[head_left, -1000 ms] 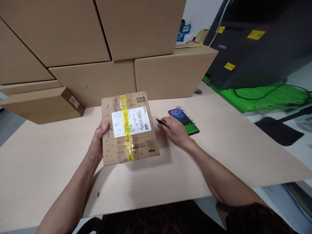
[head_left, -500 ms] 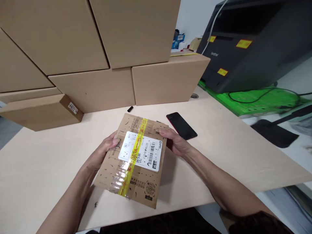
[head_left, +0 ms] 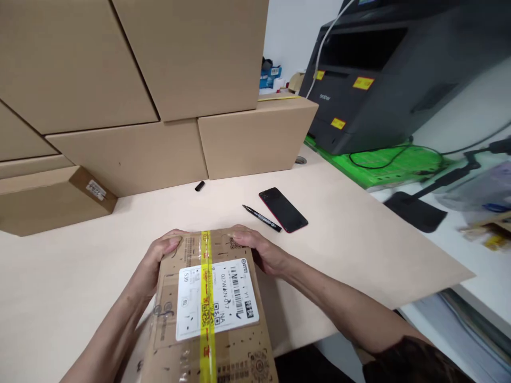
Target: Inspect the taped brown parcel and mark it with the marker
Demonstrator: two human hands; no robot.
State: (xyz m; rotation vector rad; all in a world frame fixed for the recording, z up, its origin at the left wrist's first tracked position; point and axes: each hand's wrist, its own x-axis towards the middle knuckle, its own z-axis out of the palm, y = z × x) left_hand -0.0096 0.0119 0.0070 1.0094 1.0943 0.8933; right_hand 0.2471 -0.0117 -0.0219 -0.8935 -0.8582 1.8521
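A brown cardboard parcel (head_left: 165,282) with a white shipping label and yellow tape is between my two hands, its near end cut off by the bottom of the view. My left hand (head_left: 159,255) wraps round its far left corner, thumb on the top face. At the far right corner, my right hand (head_left: 261,250) grips it the same way. Just beyond the right hand lies an uncapped black marker (head_left: 262,218), and beside that a dark phone (head_left: 284,209) with a red edge. The black marker cap (head_left: 200,185) rests farther back.
Large cardboard boxes (head_left: 139,154) are stacked along the back of the table (head_left: 72,276). A smaller labelled box (head_left: 51,197) stands at the left. To the right are a dark printer (head_left: 359,90) on a green surface (head_left: 383,165) and a black stand (head_left: 415,210).
The parcel has moved nearer to me and lower in view, turning straighter, with both hands still on it. The marker, almost wholly hidden before, now shows. The camera view has shifted a little rightward.
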